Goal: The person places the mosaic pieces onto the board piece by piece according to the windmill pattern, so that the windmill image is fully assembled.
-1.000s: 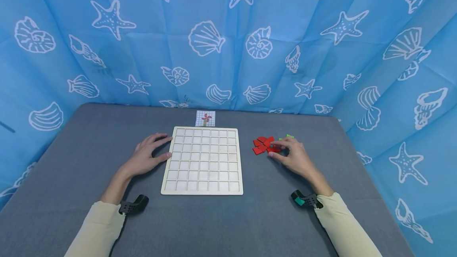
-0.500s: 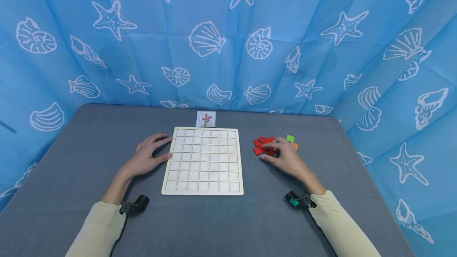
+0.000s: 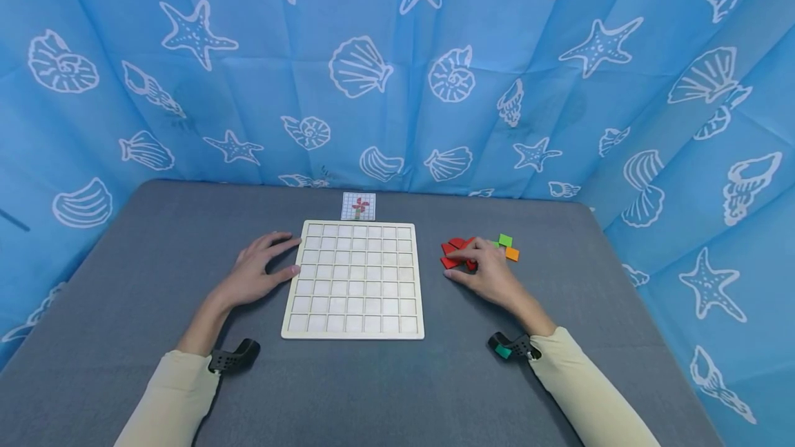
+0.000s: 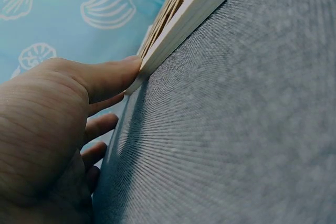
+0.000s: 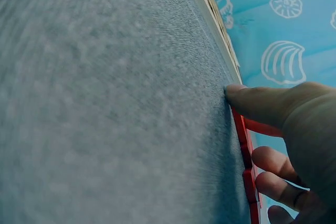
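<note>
A pale wooden grid board (image 3: 352, 288) lies in the middle of the table. My left hand (image 3: 251, 278) is at its left edge, index fingertip and thumb against the rim. In the left wrist view the thumb (image 4: 113, 77) meets the board's side (image 4: 178, 27). My right hand (image 3: 493, 278) reaches over a cluster of flat red pieces (image 3: 450, 263), hiding some of them. Its thumb and index tips stand apart, on either side of the nearest left red piece. The right wrist view has the thumb (image 5: 257, 100) by the end of the red row (image 5: 247, 156), other fingers loosely bent above.
Green square tiles (image 3: 506, 240) and an orange tile (image 3: 512, 254) lie just right of the red cluster. Behind the board rests a small card (image 3: 358, 206) with a red-flower grid picture. A blue shell-print curtain (image 3: 397, 74) hangs along the table's back.
My right hand has slid left across the red pieces, uncovering the green and orange tiles. The left hand and the board stay where they were.
</note>
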Motion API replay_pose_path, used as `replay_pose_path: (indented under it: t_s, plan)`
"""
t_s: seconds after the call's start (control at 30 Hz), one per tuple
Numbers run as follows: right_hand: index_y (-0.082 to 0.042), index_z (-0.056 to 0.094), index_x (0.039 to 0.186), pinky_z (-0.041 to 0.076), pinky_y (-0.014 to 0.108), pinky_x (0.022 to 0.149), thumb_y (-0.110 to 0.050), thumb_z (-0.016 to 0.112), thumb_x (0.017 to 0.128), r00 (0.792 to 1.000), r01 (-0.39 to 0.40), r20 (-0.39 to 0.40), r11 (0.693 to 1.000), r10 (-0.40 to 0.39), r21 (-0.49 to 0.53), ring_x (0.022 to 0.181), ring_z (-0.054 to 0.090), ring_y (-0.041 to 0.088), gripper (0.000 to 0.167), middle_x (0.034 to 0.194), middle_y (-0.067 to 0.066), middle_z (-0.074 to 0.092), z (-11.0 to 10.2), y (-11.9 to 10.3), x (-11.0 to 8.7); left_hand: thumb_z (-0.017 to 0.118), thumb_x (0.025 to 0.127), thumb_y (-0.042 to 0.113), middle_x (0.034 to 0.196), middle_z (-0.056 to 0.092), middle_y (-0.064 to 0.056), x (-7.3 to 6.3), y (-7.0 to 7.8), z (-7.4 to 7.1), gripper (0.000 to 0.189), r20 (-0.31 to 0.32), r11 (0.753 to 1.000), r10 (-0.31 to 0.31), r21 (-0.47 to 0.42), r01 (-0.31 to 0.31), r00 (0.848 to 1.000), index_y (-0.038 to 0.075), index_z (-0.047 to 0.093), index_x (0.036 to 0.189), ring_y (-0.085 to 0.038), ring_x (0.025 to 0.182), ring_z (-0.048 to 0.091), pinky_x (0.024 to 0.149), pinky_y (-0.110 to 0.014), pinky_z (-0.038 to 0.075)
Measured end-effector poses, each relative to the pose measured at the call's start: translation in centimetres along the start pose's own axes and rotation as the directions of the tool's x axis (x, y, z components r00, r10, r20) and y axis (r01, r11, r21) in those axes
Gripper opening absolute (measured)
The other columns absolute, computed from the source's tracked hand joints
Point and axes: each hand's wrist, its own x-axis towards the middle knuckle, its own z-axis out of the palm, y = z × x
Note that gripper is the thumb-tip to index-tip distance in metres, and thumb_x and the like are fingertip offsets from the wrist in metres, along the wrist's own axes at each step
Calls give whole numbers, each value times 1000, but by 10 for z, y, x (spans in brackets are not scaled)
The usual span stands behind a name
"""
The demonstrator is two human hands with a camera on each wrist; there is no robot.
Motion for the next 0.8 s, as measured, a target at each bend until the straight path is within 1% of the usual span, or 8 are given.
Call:
replay_pose_path:
  t_s: [0.17,0.33,0.43,0.6,0.8]
  plan:
    - [-10,80,108,23,41,75,-21,87,82,1000,11,-5,1000,-11,-9,81,45,21,29,89,6,55,1,-2,2,67,99,36,156,36,-23,-1,1,0,62,-10,1000,4,-3,-4,1000,8,49,151,-48,148,18,109,-71,12]
    - [-13,81,110,21,42,75,-20,86,83,999,36,28,999,-35,-19,84,42,20,28,91,7,53,-1,-2,1,67,99,36,156,36,-23,-2,3,-2,62,-15,1000,3,-9,-3,1000,8,50,151,-49,148,18,109,-72,12]
    - [-12,80,111,21,43,77,-20,86,84,999,31,42,999,-30,-24,86,43,21,29,93,8,53,-3,-2,0,67,99,36,156,36,-23,-1,3,-1,62,-13,1000,5,-5,-5,1000,8,50,151,-49,148,17,109,-72,12]
    - [-9,79,110,24,44,79,-20,86,84,999,0,41,1000,1,-29,89,44,22,29,93,8,53,-4,-1,-3,67,99,37,156,35,-23,0,1,0,62,-4,1000,3,-4,-3,1000,8,49,151,-48,149,16,109,-72,11]
    - [-7,79,107,24,44,80,-20,85,84,999,8,42,1000,-7,-16,90,44,24,27,94,8,53,-3,-2,-3,66,99,38,157,35,-23,-1,1,0,63,-1,1000,4,-6,-4,1000,8,49,152,-49,149,15,109,-72,11]
